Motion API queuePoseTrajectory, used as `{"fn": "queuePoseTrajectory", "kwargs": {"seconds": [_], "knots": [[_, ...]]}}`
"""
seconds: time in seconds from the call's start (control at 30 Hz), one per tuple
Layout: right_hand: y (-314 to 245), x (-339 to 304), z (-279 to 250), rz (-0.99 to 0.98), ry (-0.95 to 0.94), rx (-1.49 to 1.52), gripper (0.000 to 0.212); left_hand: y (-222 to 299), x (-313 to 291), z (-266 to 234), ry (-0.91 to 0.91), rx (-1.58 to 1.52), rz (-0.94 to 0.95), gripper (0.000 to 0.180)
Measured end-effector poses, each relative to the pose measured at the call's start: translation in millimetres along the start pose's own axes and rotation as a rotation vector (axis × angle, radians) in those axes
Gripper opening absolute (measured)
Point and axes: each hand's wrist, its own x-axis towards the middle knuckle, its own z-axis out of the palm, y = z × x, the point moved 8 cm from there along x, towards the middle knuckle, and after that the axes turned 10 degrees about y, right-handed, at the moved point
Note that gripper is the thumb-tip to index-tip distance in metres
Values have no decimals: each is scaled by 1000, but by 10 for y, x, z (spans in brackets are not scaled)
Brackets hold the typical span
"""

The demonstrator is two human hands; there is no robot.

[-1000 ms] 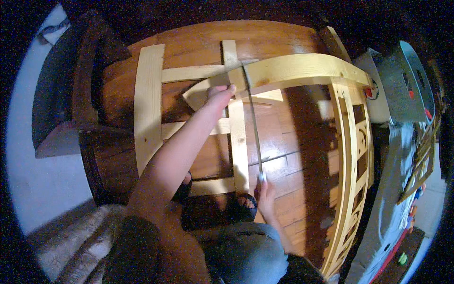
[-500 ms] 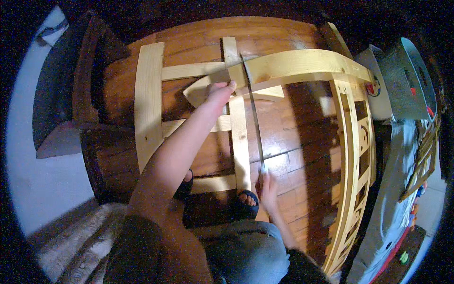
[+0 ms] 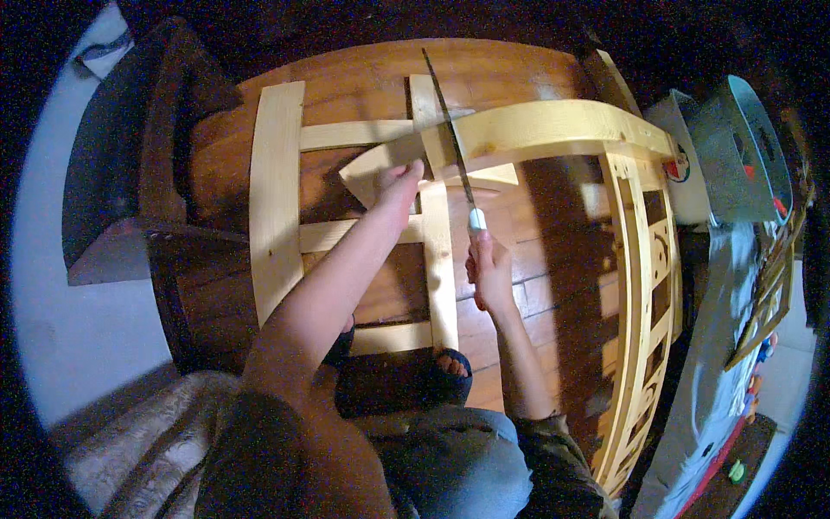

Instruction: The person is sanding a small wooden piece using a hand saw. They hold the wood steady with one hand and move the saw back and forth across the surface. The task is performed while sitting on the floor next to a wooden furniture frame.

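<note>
My right hand [image 3: 491,268] is closed round the pale handle of a handsaw [image 3: 460,160], its long thin blade pointing away from me. The blade crosses a wide pale wooden board [image 3: 553,125] at its left part; how deep it sits in the wood I cannot tell. My left hand [image 3: 399,186] grips the near edge of that board, left of the blade, thumb on top. The board's left end is cut to a point. Underneath lies a flat wooden frame [image 3: 439,259] of rails and slats.
On the right stands a slatted wooden panel [image 3: 644,259] with cut-outs, under the board's right end. Beyond it are a grey bin [image 3: 743,147] and a bed-like surface with pale cloth [image 3: 700,372]. My sandalled foot [image 3: 453,363] is beside the frame. Dark furniture [image 3: 164,130] stands left.
My right hand has pushed the saw forward, away from me, so more blade sticks out past the board's far edge. My left hand keeps its hold on the board.
</note>
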Motion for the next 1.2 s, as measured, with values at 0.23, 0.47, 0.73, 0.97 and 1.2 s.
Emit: {"fn": "queuePoseTrajectory", "kwargs": {"seconds": [0.23, 0.47, 0.73, 0.97, 1.2], "knots": [[944, -1430, -865, 279, 155, 184, 39, -462, -293, -603, -25, 60, -8, 14], [-227, 158, 68, 242, -20, -90, 51, -758, -517, -355, -168, 106, -24, 21], [350, -1111, -494, 204, 104, 57, 36, -642, -473, -717, -40, 156, 6, 20], [283, -200, -163, 227, -14, 67, 43, -728, -744, -458, -121, 177, -37, 27], [37, -191, -1, 183, 82, 121, 47, -786, -1005, -555, -147, 142, -45, 23]]}}
